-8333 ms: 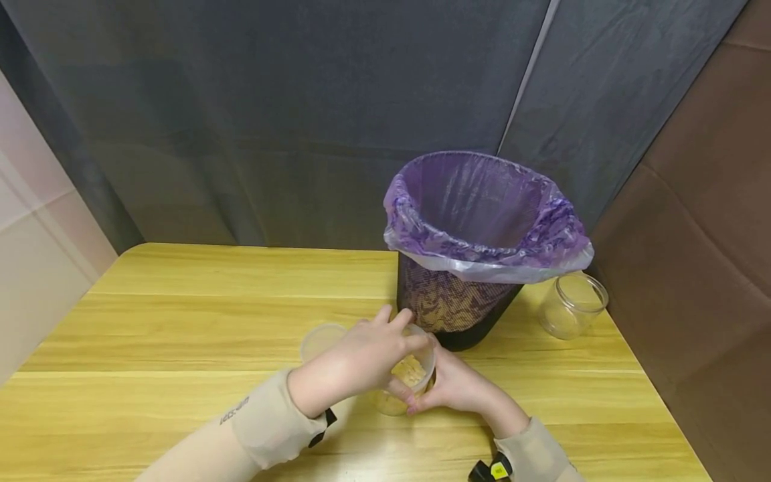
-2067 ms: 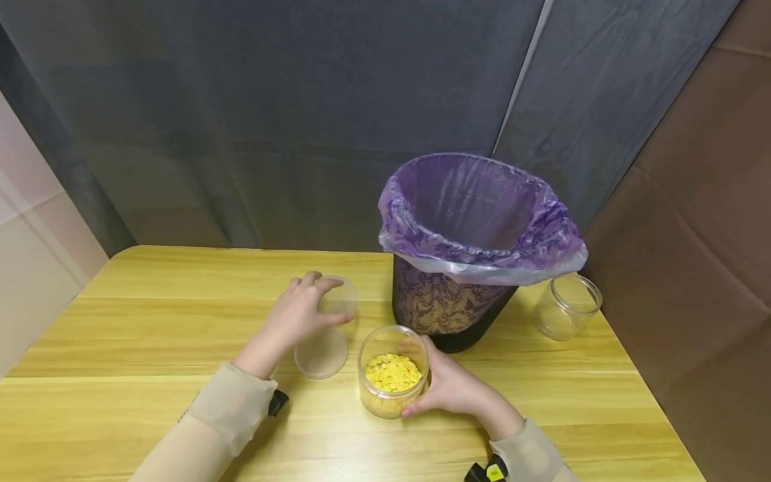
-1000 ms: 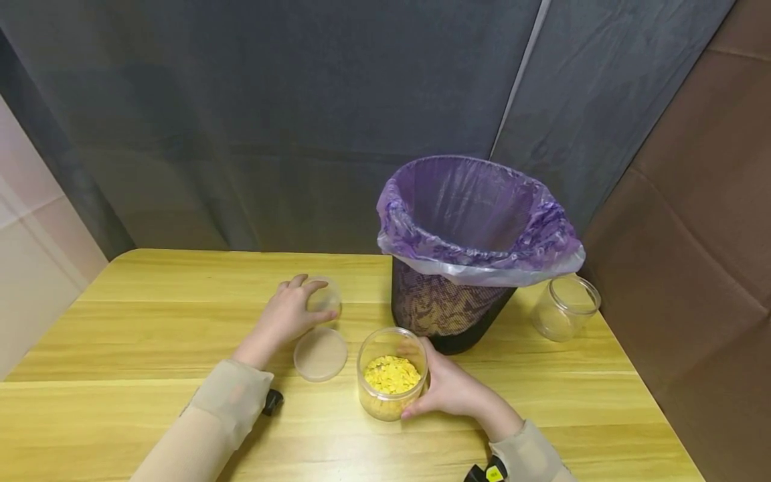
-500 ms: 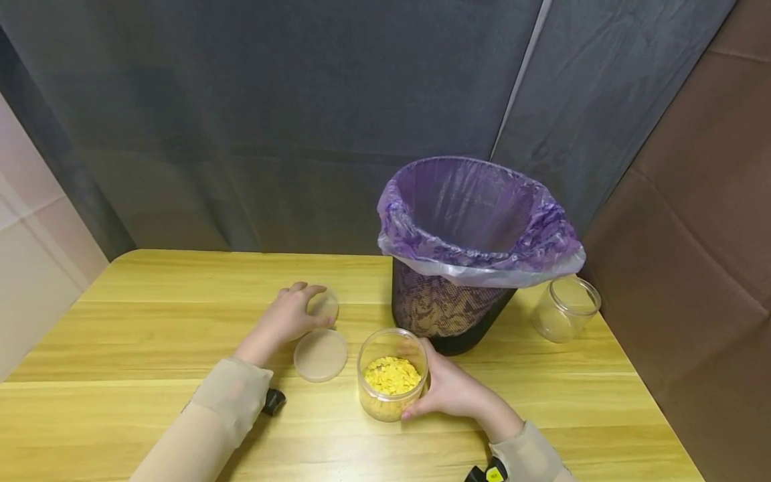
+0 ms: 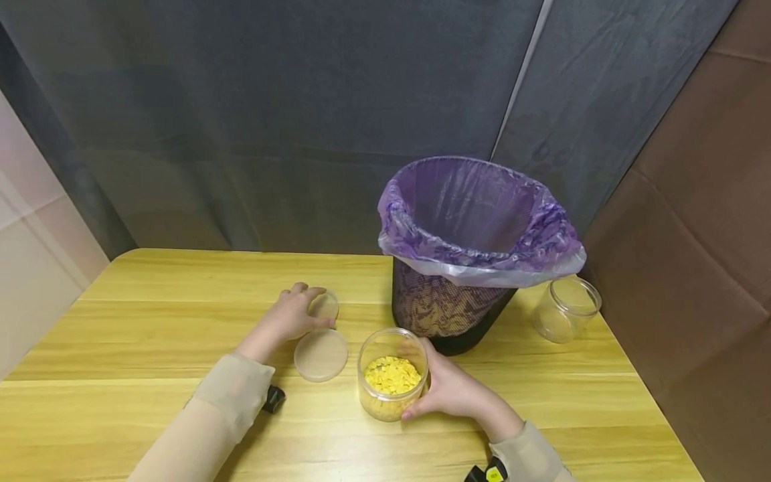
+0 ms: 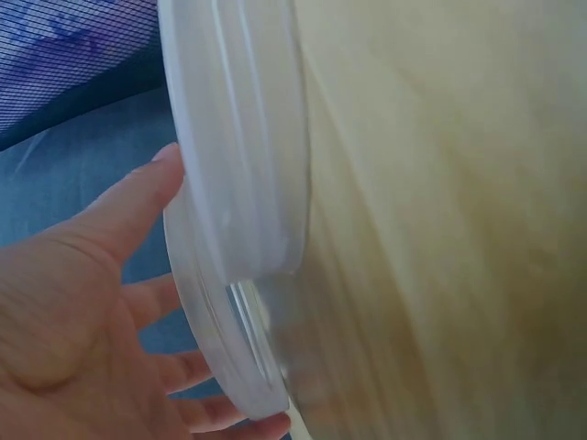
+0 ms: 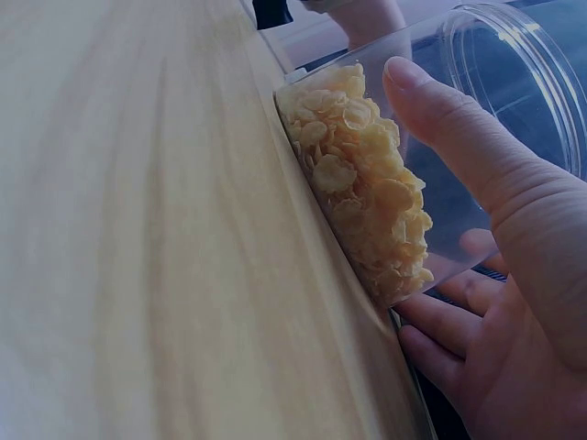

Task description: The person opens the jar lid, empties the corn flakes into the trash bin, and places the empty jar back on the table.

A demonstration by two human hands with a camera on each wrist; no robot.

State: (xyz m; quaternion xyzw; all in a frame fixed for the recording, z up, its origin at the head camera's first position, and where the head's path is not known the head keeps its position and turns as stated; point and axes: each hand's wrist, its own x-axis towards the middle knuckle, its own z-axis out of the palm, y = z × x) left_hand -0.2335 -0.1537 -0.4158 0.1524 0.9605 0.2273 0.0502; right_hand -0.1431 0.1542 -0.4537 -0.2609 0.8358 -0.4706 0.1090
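My left hand (image 5: 286, 316) holds a round translucent lid (image 5: 325, 306) flat on the table, thumb and fingertips at its rim; in the left wrist view the fingers (image 6: 188, 371) sit along the rim. A second lid (image 5: 321, 355) lies just nearer, its edge large in the left wrist view (image 6: 243, 137). With thumb and fingers around its right side, my right hand (image 5: 448, 385) grips a clear plastic jar (image 5: 391, 335), upright and uncovered on the table. Yellow corn flakes (image 7: 358, 183) fill its lower part.
Behind the jar stands a black mesh wastebasket (image 5: 446, 308) lined with a purple bag (image 5: 482, 261) folded over its rim. A second clear jar (image 5: 566, 311), uncovered, stands right of it near the table's (image 5: 150, 301) right edge. A dark grey curtain (image 5: 241, 134) hangs behind.
Earlier my left hand was over the jar's mouth. It then carried a lid leftward and lowered it onto the table behind the other lid. The right hand keeps its grip on the jar.
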